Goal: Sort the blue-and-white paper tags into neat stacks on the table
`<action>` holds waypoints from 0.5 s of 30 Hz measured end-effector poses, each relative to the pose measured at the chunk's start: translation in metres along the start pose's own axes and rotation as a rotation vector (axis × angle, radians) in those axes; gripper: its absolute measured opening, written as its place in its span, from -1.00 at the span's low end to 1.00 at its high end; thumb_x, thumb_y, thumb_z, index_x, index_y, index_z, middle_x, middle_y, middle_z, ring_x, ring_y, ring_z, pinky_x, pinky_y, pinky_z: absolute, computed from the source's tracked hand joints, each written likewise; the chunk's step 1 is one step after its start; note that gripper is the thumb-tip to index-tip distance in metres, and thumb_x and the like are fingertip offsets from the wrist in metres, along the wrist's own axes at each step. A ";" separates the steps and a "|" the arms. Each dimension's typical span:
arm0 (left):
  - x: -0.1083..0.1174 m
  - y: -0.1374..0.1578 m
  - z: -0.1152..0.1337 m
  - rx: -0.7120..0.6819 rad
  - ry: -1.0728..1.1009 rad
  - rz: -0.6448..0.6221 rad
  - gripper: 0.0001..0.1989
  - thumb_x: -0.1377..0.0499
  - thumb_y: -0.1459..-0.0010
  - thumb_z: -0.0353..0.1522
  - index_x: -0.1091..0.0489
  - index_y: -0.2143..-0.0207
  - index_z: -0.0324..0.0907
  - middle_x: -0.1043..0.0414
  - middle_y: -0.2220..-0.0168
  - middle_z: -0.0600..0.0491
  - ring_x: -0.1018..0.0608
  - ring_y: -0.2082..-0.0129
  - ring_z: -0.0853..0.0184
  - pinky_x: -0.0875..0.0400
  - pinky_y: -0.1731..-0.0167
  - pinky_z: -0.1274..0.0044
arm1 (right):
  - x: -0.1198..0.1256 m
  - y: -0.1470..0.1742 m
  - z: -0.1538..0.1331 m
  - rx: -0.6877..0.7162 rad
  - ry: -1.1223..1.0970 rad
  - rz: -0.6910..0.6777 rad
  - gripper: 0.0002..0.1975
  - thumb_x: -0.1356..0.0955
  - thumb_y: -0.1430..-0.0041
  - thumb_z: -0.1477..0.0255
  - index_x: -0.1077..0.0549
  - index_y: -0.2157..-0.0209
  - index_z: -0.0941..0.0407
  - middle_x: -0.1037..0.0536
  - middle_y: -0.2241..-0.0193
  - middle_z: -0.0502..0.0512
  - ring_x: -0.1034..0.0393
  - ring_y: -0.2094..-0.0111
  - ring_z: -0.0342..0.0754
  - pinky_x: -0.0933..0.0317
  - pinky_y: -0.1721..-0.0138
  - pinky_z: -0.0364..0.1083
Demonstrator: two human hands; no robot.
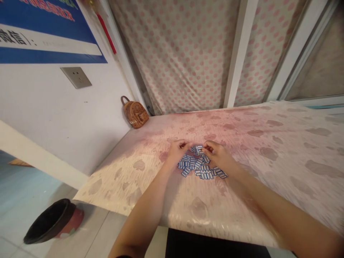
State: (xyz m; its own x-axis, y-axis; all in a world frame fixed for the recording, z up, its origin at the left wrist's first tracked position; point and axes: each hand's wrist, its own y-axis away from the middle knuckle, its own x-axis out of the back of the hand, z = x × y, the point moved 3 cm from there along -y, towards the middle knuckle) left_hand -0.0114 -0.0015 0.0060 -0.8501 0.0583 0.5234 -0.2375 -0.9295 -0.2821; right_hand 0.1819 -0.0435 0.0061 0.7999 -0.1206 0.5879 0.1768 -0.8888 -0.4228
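A loose heap of small flat blue-and-white striped pieces (191,163), like little labels or cards, lies on the patterned tablecloth (145,186). My right hand (216,152) is at the heap's far right side, its thumb and fingers pinching one striped piece (199,149) raised at the heap's far edge. Opposite it, my left hand (178,148) hovers by the heap's far left side with the fingers curled together. Whatever those left fingertips hold, if anything, is too small to make out.
A small brown backpack-shaped bag (136,114) stands in the table's far left corner against the wall. Behind the table hangs a dotted curtain (188,64). On the floor at left is a black-lined bin (52,222). A wall socket (76,77) sits above.
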 end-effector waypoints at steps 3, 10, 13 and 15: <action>0.016 -0.002 -0.014 0.174 -0.291 0.215 -0.82 -0.16 -0.16 -0.31 -0.52 0.38 -0.20 -0.51 0.41 0.02 -0.48 0.38 0.33 -0.29 0.35 0.54 | 0.006 -0.002 0.009 -0.060 -0.036 0.087 -0.90 -0.26 -0.19 0.36 -0.34 0.36 0.07 -0.48 0.47 -0.01 -0.39 0.42 -0.08 -0.18 0.36 -0.13; 0.015 0.000 -0.024 0.272 -0.428 0.092 -0.73 -0.37 0.07 -0.22 -0.52 0.33 -0.15 -0.52 0.31 -0.02 -0.51 0.25 0.24 -0.35 0.27 0.51 | 0.016 -0.004 0.014 -0.151 -0.067 0.178 -0.84 -0.25 -0.14 0.42 -0.38 0.24 0.11 -0.54 0.39 0.06 -0.45 0.37 -0.06 -0.23 0.33 -0.11; 0.011 -0.002 -0.028 0.274 -0.414 0.080 -0.77 -0.37 0.07 -0.27 -0.49 0.35 -0.17 -0.53 0.31 -0.01 -0.52 0.26 0.27 -0.36 0.27 0.52 | 0.016 -0.004 0.014 -0.136 -0.064 0.176 -0.83 -0.25 -0.15 0.41 -0.39 0.22 0.11 -0.55 0.36 0.07 -0.46 0.35 -0.05 -0.24 0.31 -0.11; 0.009 -0.005 -0.031 0.269 -0.395 0.082 -0.82 -0.34 0.03 -0.31 -0.48 0.37 -0.19 -0.53 0.32 0.00 -0.52 0.29 0.30 -0.36 0.30 0.53 | 0.015 -0.003 0.015 -0.130 -0.060 0.177 -0.82 -0.24 -0.16 0.43 -0.38 0.20 0.10 -0.56 0.36 0.07 -0.46 0.34 -0.05 -0.25 0.30 -0.11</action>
State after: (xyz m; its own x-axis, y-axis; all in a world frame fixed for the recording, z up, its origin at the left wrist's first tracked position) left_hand -0.0327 0.0146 -0.0126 -0.6047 -0.1138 0.7883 -0.0025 -0.9895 -0.1448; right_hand 0.2018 -0.0354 0.0055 0.8453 -0.2562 0.4689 -0.0411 -0.9061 -0.4210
